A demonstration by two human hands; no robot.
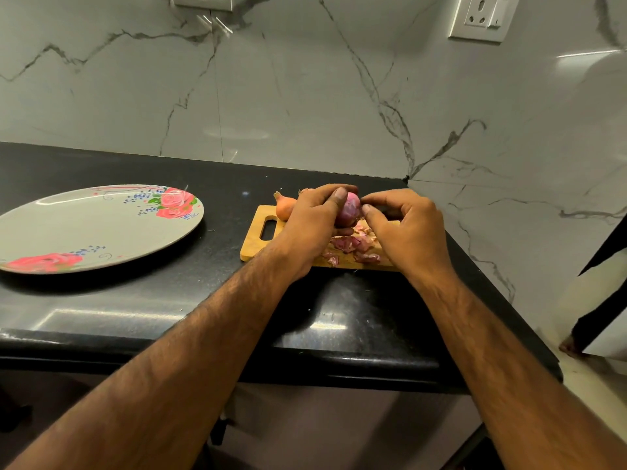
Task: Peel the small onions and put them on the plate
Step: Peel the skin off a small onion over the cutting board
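**Desk:** Where's the onion from your side?

**Operator:** On my feed the pink onion is up off the cutting board, over its far half, held between both hands. Its skin looks glossy and mostly bare.

**Desk:** What's each hand doing?

**Operator:** I see the left hand wrapped round the onion from the left, with the thumb lying across its front and the fingers curled behind. The right hand comes in from the right with its fingers bent. Its thumb and forefinger meet on the onion's right side in a pinch. I can't tell whether they have hold of a bit of skin or just the flesh.

**Desk:** And the plate?

**Operator:** The plate is the grey one with red roses. It lies flat on the black counter, well to the left of the board and apart from it.

**Desk:** Anything else on the board?

**Operator:** I see a brown onion with its skin on, at the board's far left corner just beside the left hand. A heap of purple peels lies under the hands, towards the near edge. Behind it all is a marble wall with a socket at the upper right.
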